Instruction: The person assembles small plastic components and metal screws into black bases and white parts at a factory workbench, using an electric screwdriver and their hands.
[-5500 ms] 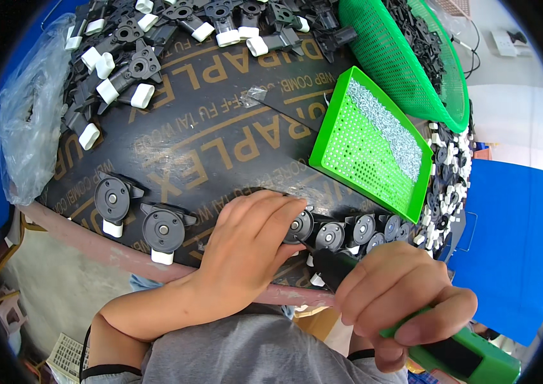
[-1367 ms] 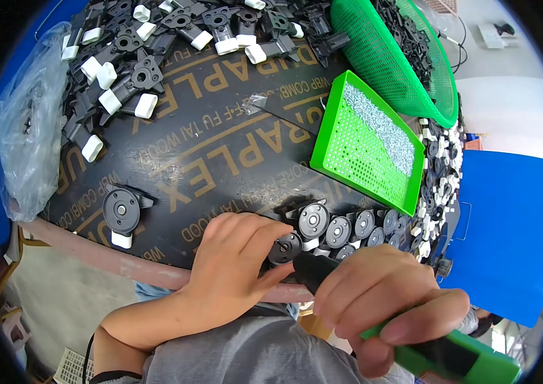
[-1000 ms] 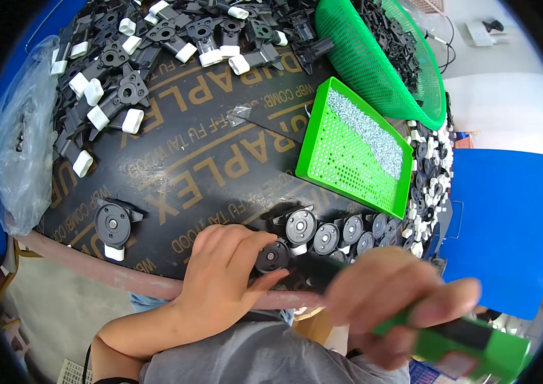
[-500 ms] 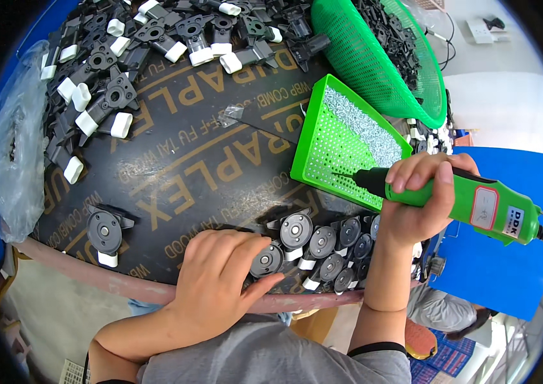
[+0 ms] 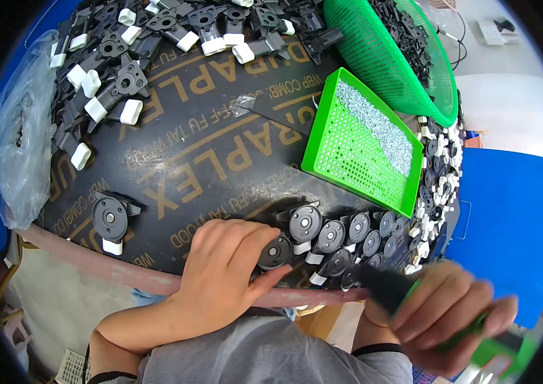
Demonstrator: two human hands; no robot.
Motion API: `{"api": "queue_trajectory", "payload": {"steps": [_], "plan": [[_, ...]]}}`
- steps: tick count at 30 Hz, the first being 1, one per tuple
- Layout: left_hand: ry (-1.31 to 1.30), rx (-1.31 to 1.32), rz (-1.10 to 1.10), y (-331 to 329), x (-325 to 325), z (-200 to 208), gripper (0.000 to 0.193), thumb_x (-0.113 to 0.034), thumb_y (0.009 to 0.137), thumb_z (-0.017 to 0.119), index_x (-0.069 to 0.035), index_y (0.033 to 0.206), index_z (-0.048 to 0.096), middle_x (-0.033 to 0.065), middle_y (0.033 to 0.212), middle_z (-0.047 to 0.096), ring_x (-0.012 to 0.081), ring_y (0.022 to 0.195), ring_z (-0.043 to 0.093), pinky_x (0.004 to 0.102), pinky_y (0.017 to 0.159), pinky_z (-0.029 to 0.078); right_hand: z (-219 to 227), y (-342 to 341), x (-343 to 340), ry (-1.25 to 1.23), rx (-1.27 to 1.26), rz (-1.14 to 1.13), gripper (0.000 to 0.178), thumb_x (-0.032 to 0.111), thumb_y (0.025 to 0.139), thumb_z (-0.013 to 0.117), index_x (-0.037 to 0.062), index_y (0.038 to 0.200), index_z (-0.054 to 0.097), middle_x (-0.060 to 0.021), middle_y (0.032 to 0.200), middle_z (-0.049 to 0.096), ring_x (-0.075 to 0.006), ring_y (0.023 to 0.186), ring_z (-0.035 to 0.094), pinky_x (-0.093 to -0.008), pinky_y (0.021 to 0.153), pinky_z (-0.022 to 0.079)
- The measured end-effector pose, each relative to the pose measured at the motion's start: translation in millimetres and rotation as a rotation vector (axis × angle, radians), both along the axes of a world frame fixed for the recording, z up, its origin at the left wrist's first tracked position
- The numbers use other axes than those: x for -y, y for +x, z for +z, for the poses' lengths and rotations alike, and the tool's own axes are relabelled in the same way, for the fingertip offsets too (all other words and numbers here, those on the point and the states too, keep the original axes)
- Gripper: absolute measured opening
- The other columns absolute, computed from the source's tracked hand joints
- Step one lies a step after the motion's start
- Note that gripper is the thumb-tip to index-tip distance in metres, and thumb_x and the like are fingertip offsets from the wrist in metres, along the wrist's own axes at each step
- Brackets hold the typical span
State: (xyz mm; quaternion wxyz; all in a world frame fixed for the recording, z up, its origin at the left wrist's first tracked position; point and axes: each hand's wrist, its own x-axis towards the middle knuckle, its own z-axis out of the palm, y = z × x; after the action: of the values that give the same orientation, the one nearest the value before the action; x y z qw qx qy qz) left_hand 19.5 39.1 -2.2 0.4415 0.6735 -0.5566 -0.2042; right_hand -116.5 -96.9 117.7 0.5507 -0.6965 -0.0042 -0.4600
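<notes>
My left hand (image 5: 230, 259) rests at the table's near edge, its thumb and forefinger closed around a black caster wheel part (image 5: 276, 251). In my right hand (image 5: 444, 313) is a green and black electric screwdriver (image 5: 383, 285), smeared by motion. Its dark nose points left toward the wheel parts, and its tip is too blurred to make out. Between the hands sit several similar black round parts (image 5: 331, 237) with white ends, in close rows. A lone wheel part (image 5: 110, 217) lies to the left of my left hand.
Beyond my right hand is a green perforated tray (image 5: 316, 144) with small silvery screws (image 5: 374, 121). A green basket (image 5: 364, 57) of black parts stands behind it. Black brackets with white ends (image 5: 131, 80) are heaped at the far left, beside a clear plastic bag (image 5: 22, 134).
My right hand has swung the screwdriver from above the green tray down toward the near edge and the wheel parts. My left hand stays at the same wheel part. The view has shifted slightly.
</notes>
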Motion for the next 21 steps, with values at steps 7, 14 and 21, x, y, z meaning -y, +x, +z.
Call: {"api": "queue_trajectory", "payload": {"steps": [7,14,21], "plan": [[0.013,-0.027,0.0,-2.0,-1.2,-2.1,0.056,-0.02,0.067,0.086,-0.009,0.116,0.06,0.0071,0.11,0.062,0.0293,0.102,0.058,0.0434,0.092,0.041,-20.2,6.1,-14.3,-0.065,-0.079,0.287,0.029,0.01,0.094,0.065,0.0016,0.105,0.04,-0.0132,0.072,0.058,-0.0224,0.057,0.06,-0.0347,0.048,0.054],[0.019,-0.012,-0.041,0.9,-2.6,-1.5,0.052,-0.023,0.075,0.079,-0.007,0.12,0.058,0.0078,0.111,0.059,0.0288,0.104,0.057,0.0442,0.095,0.042,-25.7,16.5,-10.9,-0.113,-0.077,0.314,0.029,0.01,0.093,0.066,0.0004,0.103,0.041,-0.0116,0.07,0.057,-0.0217,0.053,0.058,-0.0346,0.048,0.053],[0.013,-0.017,-0.013,-0.2,-0.9,-1.6,0.054,-0.023,0.071,0.082,-0.008,0.117,0.059,0.0088,0.105,0.059,0.0308,0.1,0.057,0.0446,0.091,0.043,-29.3,21.4,-25.3,-0.044,-0.09,0.157,0.023,0.01,0.093,0.066,0.0011,0.096,0.044,-0.0116,0.068,0.059,-0.0223,0.053,0.058,-0.0328,0.047,0.052]]}}
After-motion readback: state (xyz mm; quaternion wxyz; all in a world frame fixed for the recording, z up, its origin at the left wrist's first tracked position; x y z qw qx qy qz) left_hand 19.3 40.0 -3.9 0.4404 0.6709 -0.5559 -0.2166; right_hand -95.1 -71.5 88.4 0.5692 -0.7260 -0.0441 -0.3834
